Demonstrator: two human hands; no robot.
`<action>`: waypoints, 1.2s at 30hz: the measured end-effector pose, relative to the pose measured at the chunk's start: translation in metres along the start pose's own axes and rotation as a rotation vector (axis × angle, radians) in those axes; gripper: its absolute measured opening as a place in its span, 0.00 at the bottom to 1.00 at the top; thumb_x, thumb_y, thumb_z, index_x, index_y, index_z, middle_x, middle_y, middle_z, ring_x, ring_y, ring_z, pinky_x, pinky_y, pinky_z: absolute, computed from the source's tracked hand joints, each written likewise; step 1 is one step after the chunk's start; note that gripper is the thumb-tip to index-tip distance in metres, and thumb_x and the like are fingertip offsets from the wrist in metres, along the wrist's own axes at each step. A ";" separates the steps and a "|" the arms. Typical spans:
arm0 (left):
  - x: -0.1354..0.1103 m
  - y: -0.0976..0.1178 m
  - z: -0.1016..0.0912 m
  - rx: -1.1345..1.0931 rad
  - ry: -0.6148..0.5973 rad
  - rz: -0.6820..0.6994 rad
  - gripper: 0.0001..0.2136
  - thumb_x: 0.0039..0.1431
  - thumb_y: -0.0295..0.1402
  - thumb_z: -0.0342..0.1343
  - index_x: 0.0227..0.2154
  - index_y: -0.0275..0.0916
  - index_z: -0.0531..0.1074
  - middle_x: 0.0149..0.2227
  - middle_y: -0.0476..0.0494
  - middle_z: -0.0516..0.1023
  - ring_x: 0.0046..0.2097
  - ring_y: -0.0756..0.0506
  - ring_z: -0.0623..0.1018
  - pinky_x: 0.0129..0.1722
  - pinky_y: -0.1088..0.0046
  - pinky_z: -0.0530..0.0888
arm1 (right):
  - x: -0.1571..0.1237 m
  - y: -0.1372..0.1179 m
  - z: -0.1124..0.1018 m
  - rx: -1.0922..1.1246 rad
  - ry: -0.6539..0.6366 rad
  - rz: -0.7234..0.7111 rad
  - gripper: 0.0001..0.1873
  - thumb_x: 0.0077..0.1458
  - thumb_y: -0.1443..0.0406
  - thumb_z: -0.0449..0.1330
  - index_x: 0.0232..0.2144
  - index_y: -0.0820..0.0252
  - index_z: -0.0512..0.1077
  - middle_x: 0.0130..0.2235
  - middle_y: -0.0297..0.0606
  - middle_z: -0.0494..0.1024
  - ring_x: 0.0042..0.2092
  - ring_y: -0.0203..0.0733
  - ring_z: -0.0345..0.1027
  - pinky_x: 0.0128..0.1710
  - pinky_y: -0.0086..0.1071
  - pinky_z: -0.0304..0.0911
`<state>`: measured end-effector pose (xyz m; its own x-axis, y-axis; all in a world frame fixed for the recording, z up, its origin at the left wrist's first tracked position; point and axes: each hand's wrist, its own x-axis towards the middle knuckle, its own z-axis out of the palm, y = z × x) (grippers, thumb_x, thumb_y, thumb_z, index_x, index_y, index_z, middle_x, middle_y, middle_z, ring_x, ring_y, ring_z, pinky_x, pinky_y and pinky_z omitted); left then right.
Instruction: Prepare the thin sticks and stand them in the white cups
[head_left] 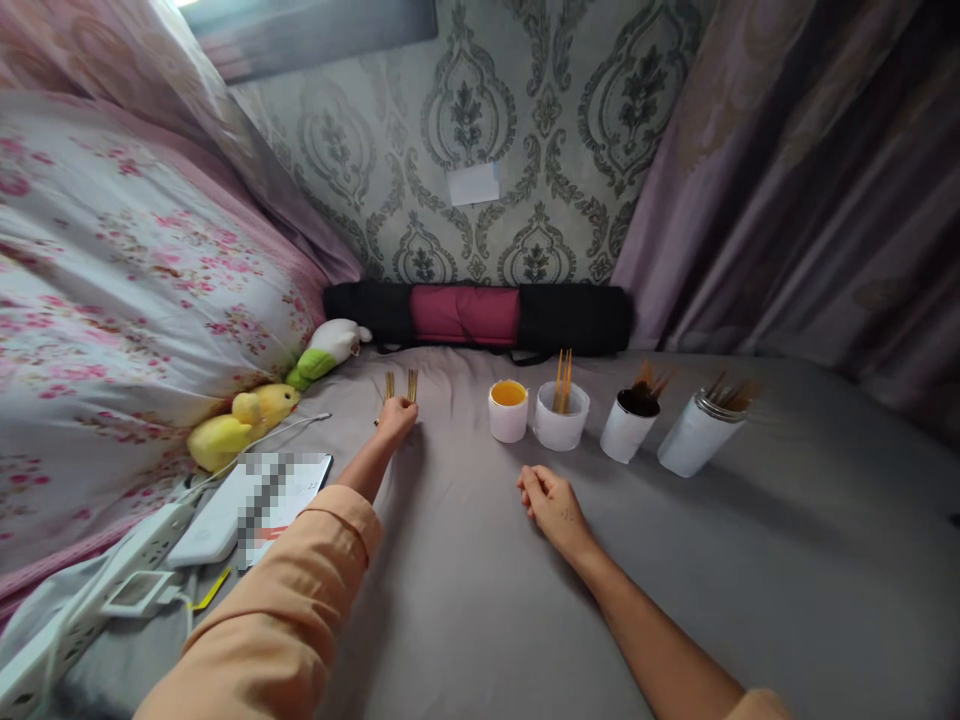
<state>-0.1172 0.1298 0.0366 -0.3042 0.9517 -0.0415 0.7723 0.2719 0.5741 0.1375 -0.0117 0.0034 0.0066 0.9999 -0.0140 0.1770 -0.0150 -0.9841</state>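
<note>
My left hand (395,416) reaches forward on the grey sheet (465,600) and closes on thin wooden sticks (411,384) that stand up from its fingers. My right hand (549,503) rests on the sheet in a loose fist, with nothing visible in it. Just beyond it stands a row of white cups: one with yellow paint (508,409), one holding a few sticks (561,412), one with dark-tipped sticks (630,424), and a tilted one with sticks (696,432).
A black and maroon roll (480,316) lies along the patterned wall. At left are a floral pillow (127,290), yellow and green plush toys (247,418), a white power bank (214,520), a phone (289,490) and a power strip (82,610). Curtains hang at right.
</note>
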 end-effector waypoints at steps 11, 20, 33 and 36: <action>0.013 0.000 -0.007 0.225 0.079 0.049 0.14 0.47 0.28 0.50 0.38 0.30 0.71 0.41 0.31 0.74 0.46 0.39 0.71 0.42 0.71 0.65 | 0.001 0.001 0.000 0.001 -0.001 -0.003 0.21 0.53 0.51 0.47 0.24 0.61 0.65 0.19 0.29 0.62 0.18 0.29 0.55 0.16 0.24 0.50; 0.016 -0.006 0.006 0.329 0.052 0.038 0.13 0.47 0.26 0.49 0.38 0.32 0.69 0.43 0.30 0.72 0.46 0.39 0.71 0.41 0.70 0.66 | 0.000 0.001 0.000 -0.009 0.001 0.006 0.21 0.53 0.50 0.46 0.24 0.61 0.65 0.19 0.29 0.63 0.17 0.29 0.54 0.16 0.24 0.49; 0.016 -0.006 0.013 0.356 0.043 0.079 0.14 0.47 0.25 0.48 0.39 0.34 0.69 0.41 0.33 0.73 0.46 0.39 0.71 0.39 0.71 0.66 | 0.000 -0.002 -0.001 -0.021 0.002 -0.025 0.21 0.54 0.51 0.46 0.24 0.61 0.65 0.18 0.29 0.63 0.17 0.29 0.54 0.16 0.24 0.49; 0.015 -0.006 0.012 0.354 0.049 0.070 0.14 0.47 0.26 0.48 0.38 0.34 0.70 0.41 0.32 0.73 0.46 0.39 0.72 0.39 0.71 0.66 | 0.000 -0.001 -0.001 -0.010 0.000 -0.016 0.20 0.54 0.51 0.46 0.24 0.61 0.64 0.18 0.28 0.62 0.17 0.29 0.53 0.16 0.24 0.48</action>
<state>-0.1195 0.1443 0.0230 -0.2638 0.9640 0.0324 0.9347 0.2472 0.2555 0.1378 -0.0119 0.0050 0.0036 1.0000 0.0017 0.1867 0.0010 -0.9824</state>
